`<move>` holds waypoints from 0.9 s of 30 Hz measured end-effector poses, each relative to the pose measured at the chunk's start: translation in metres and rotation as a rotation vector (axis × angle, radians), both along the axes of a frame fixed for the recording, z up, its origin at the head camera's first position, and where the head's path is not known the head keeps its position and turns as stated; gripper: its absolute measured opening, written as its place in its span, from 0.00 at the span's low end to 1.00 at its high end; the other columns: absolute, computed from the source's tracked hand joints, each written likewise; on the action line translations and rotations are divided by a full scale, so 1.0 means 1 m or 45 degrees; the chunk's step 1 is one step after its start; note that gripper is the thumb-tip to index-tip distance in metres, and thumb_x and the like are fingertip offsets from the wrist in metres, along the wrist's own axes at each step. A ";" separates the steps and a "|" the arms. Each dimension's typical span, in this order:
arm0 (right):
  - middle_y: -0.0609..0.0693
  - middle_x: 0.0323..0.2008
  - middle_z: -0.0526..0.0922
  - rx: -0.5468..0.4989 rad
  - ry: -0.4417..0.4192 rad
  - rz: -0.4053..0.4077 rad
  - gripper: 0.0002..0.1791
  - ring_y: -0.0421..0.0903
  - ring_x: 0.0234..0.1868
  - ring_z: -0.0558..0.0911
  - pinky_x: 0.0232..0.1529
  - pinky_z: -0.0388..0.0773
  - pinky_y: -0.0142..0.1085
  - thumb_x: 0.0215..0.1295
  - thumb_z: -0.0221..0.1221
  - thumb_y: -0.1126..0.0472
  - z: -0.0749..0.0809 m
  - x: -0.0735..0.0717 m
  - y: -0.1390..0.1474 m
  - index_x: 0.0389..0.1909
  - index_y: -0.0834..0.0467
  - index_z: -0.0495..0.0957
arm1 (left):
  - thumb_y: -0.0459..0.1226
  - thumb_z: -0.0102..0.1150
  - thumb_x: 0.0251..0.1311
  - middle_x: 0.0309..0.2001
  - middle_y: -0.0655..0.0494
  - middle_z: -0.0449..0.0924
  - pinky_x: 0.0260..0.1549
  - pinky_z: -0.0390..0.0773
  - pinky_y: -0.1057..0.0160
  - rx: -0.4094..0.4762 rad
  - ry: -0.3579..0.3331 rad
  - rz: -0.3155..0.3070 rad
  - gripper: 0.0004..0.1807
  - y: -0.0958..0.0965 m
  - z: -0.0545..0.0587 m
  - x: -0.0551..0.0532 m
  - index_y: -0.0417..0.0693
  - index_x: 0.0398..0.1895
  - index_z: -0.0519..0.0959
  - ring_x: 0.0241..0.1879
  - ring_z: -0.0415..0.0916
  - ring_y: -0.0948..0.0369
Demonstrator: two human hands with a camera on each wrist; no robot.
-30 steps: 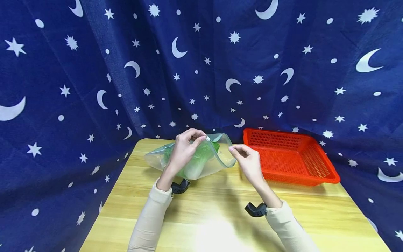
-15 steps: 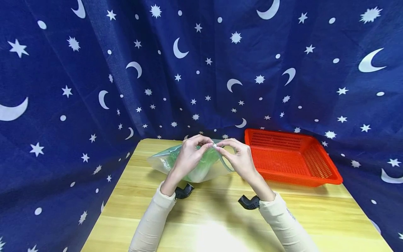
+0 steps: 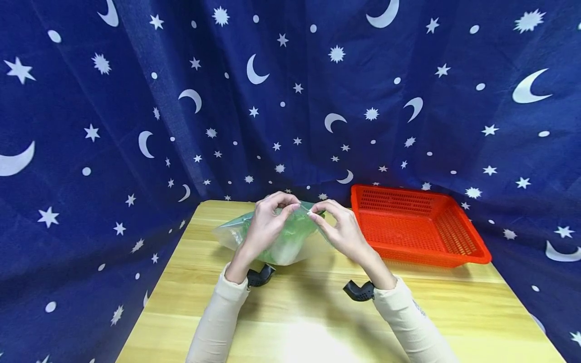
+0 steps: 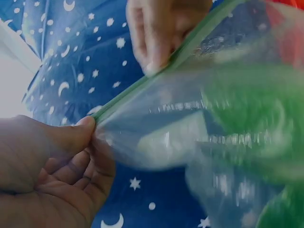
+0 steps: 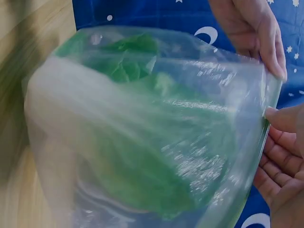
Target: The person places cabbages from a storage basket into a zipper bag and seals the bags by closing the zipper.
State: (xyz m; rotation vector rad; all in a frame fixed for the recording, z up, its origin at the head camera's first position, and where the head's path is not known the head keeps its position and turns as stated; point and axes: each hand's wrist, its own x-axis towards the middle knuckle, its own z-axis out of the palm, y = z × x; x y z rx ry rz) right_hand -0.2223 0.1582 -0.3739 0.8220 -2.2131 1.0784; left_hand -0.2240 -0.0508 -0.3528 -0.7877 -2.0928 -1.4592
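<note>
A clear zip bag (image 3: 225,233) stands low over the table, with a leafy green vegetable (image 5: 118,137) inside, its stem thick and pale. At the end of the bag's green zip strip (image 4: 124,100), my left hand (image 3: 263,227) pinches the edge between thumb and forefinger. A short way along the same strip, my right hand (image 3: 342,232) pinches it, with a small white bit, apparently the slider, at the fingertips. Taut strip shows between the hands in the left wrist view. My fingers hide part of the bag's mouth in the head view.
A red plastic basket (image 3: 417,227) with perforated walls stands at the right back of the wooden table (image 3: 199,312). Behind and to the left hangs a blue curtain (image 3: 299,131) with moons and stars. Black wrist cameras sit under both wrists.
My right hand has left the right side of the gaping bag mouth and met my left at the strip's end. Since then the hands have parted slightly along the strip.
</note>
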 end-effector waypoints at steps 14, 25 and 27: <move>0.40 0.36 0.83 0.071 -0.074 -0.163 0.02 0.37 0.41 0.81 0.44 0.76 0.30 0.63 0.63 0.58 -0.032 -0.013 0.040 0.36 0.49 0.81 | 0.33 0.64 0.58 0.29 0.46 0.81 0.23 0.69 0.73 0.375 0.006 0.206 0.05 -0.058 0.010 -0.011 0.39 0.35 0.82 0.24 0.70 0.67; 0.44 0.37 0.83 -0.029 -0.011 -0.237 0.05 0.42 0.35 0.82 0.33 0.74 0.28 0.64 0.63 0.58 -0.050 -0.020 0.049 0.38 0.53 0.82 | 0.28 0.62 0.58 0.28 0.47 0.80 0.23 0.69 0.76 0.408 -0.008 0.237 0.06 -0.067 0.021 -0.001 0.31 0.35 0.80 0.22 0.70 0.58; 0.45 0.36 0.83 -0.075 -0.037 -0.219 0.04 0.43 0.32 0.83 0.32 0.77 0.27 0.64 0.63 0.59 -0.052 -0.021 0.050 0.37 0.54 0.81 | 0.30 0.63 0.58 0.27 0.51 0.80 0.22 0.68 0.75 0.416 0.008 0.244 0.06 -0.070 0.018 -0.004 0.33 0.35 0.81 0.22 0.69 0.62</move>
